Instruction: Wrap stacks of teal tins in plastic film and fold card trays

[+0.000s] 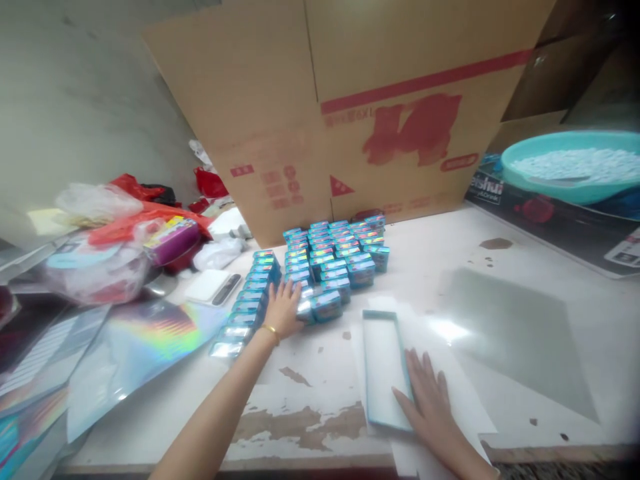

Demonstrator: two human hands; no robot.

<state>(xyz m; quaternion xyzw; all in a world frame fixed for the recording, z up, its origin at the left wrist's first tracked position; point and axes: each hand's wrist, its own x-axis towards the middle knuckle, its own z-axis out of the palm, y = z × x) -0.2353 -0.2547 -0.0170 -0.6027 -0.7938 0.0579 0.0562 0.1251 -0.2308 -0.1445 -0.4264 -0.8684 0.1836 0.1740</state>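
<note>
My left hand [283, 309], with a gold bangle at the wrist, reaches in between rows of small blue boxes [327, 305]. Its fingers are spread over the nearest boxes; whether they touch one is hard to make out. Left of that hand runs a slanting row of the same boxes [250, 301]. My right hand [429, 395] lies with fingers apart against the right side of a shallow white tray [387, 373] with a teal rim. The tray lies on white paper sheets [465, 387], and nothing is in it.
A large cardboard box [350, 120] stands behind the blue boxes. On the left are a white scale [213, 287], shiny holographic sheets [145, 353] and plastic bags [100, 207]. A turquoise basin [550, 190] of small white pieces sits at the right back, near a clear sheet [525, 333].
</note>
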